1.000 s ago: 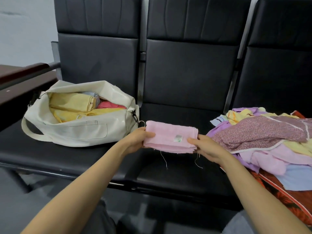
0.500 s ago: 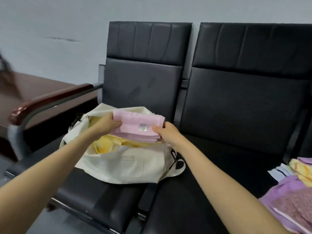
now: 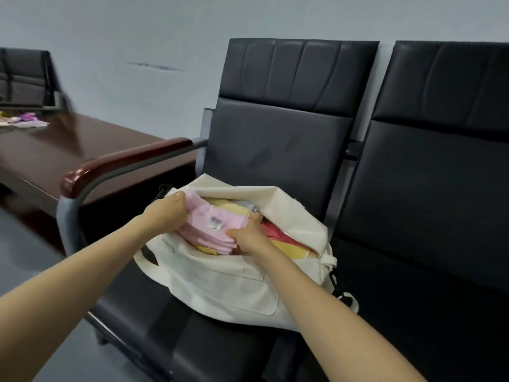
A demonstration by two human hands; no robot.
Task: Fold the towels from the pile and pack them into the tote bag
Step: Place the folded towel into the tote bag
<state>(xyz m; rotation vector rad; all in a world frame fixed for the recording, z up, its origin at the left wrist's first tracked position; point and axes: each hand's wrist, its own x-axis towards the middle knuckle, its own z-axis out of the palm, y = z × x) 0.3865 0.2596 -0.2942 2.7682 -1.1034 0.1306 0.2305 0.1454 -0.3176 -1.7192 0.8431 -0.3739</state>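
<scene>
At tote bag (image 3: 225, 288) mouth | folded pink towel (image 3: 209, 230) is pinched at its 10 o'clock end by left hand (image 3: 165, 213), at 4 o'clock by right hand (image 3: 248, 235) | held flat, likely so folds are kept.

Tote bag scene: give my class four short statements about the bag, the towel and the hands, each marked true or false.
1. The left hand and the right hand both grip the folded pink towel. True.
2. The tote bag rests on a black seat. True.
3. The tote bag is zipped shut. False: it gapes open.
4. The pink towel lies on the seat beside the bag. False: it is in the bag's opening, above a yellow towel.
</scene>
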